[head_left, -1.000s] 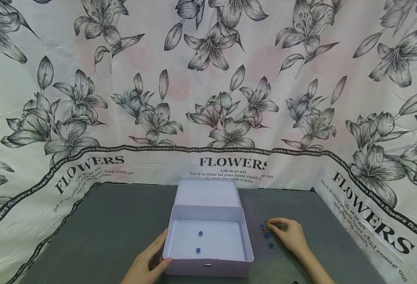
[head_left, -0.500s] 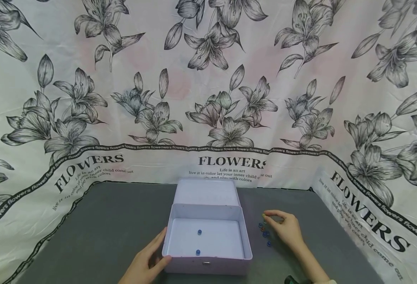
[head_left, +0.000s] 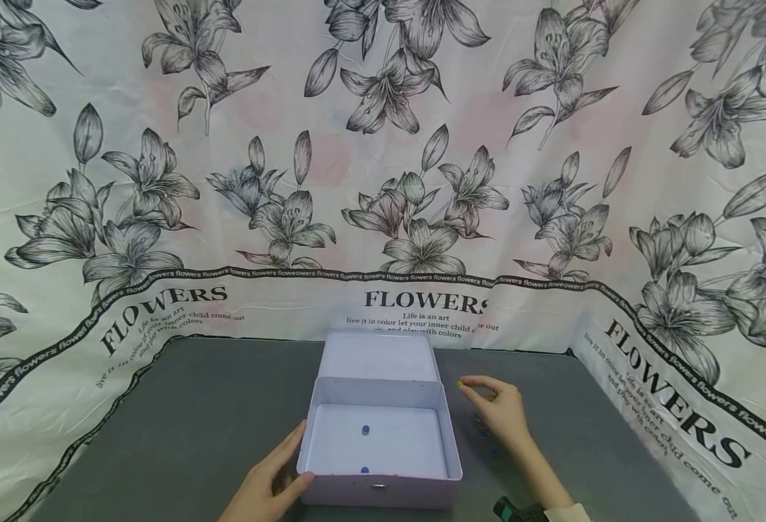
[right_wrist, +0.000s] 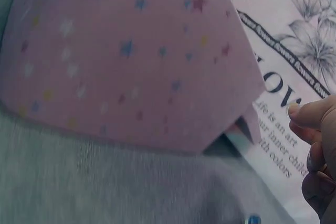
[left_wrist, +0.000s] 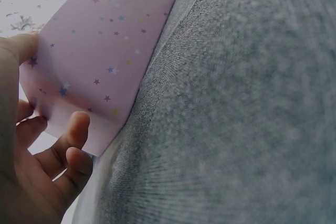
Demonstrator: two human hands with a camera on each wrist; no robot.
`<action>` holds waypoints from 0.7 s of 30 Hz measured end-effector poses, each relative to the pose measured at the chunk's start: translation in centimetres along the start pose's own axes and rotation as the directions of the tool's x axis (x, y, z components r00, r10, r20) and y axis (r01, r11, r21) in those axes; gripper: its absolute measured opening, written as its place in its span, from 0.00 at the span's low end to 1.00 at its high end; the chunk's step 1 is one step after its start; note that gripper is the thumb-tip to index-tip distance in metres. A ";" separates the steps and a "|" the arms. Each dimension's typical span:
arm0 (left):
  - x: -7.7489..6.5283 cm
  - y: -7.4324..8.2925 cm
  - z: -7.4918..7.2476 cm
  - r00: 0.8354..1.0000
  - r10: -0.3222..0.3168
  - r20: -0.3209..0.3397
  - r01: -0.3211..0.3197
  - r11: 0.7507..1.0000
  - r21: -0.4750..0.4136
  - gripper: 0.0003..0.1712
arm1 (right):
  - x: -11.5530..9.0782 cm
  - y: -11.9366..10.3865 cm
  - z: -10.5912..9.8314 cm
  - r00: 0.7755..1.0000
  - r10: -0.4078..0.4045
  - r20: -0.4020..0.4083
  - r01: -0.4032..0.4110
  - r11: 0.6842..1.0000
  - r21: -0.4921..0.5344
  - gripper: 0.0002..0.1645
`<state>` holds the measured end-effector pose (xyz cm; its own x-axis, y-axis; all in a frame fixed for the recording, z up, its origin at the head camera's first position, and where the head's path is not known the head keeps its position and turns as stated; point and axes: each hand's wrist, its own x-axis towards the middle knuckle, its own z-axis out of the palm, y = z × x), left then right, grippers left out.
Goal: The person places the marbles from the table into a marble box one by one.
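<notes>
A pale lilac box [head_left: 379, 489] stands on the table with its lid [head_left: 379, 355] swung back. Two small blue beads, a rear bead [head_left: 366, 430] and a front bead [head_left: 364, 470], lie inside it. My left hand [head_left: 268, 475] rests at the box's front left corner, thumb on the front and fingers along the side; the left wrist view shows the lower fingers loosely bent. Off the box's right rear corner, my right hand [head_left: 500, 409] pinches a tiny yellow-green bead [head_left: 459, 384] between thumb and forefinger. In the right wrist view that bead barely shows at the fingertips [right_wrist: 296, 111].
Several blue beads [head_left: 485, 433] lie on the grey tabletop [head_left: 226, 406] right of the box, partly behind the right hand. A dark wrist device [head_left: 516, 510] is at the right sleeve. Behind the table hangs a flower-printed cloth [head_left: 422, 304].
My right hand has lifted the yellow-green bead from the group and moved it left and away from me, closer to the box. The front blue bead has rolled towards the front wall; my left hand stays.
</notes>
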<state>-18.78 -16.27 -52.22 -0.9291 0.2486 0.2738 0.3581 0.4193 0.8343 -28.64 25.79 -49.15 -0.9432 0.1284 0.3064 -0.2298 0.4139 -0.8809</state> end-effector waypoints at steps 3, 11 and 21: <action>0.0 0.0 -0.1 1.000 -0.006 0.014 0.006 1.000 -0.021 0.44 | 0.4 -0.7 0.9 1.000 -0.007 -0.006 0.008 0.999 0.040 0.12; -0.1 0.1 0.2 0.999 0.036 0.013 -0.035 0.999 -0.034 0.42 | 0.9 -1.9 3.1 0.999 -0.035 -0.018 0.036 0.998 0.051 0.10; -0.1 0.2 0.1 0.999 -0.050 0.007 0.050 0.999 -0.018 0.44 | 1.0 -4.1 4.9 0.999 -0.050 0.011 0.049 0.995 0.083 0.08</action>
<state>-18.63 -16.14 -52.15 -0.9451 0.2332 0.2289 0.3097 0.4156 0.8552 -29.85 19.76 -47.00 -0.9331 0.0972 0.3462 -0.2951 0.3431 -0.8918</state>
